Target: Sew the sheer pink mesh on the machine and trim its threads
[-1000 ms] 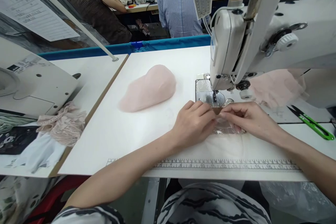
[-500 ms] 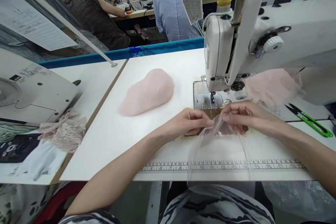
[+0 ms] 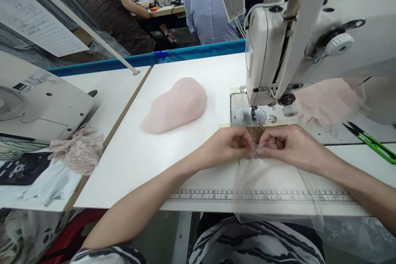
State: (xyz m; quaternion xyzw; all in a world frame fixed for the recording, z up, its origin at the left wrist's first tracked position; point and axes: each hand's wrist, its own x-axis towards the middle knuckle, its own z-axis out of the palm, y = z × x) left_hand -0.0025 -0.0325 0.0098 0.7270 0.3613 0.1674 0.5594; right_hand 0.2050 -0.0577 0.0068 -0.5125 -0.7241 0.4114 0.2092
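My left hand (image 3: 229,145) and my right hand (image 3: 286,145) meet just in front of the needle of the white sewing machine (image 3: 297,45). Both pinch the top edge of a sheer, nearly see-through piece of fabric (image 3: 272,185). The fabric hangs from my fingers over the printed ruler strip (image 3: 262,196) and past the table's front edge toward my lap. The metal needle plate (image 3: 243,113) lies a short way behind my fingertips.
A pale pink mound of fabric (image 3: 176,105) lies left of the machine, with more pink fabric (image 3: 331,99) under the machine arm. Green thread snips (image 3: 375,144) lie at the right. Lace trim (image 3: 77,150) sits on the neighbouring table. Two people work at the back.
My hands have pulled back from the needle plate toward me and lifted the sheer fabric's edge. The fabric now drapes further over the ruler and the table edge.
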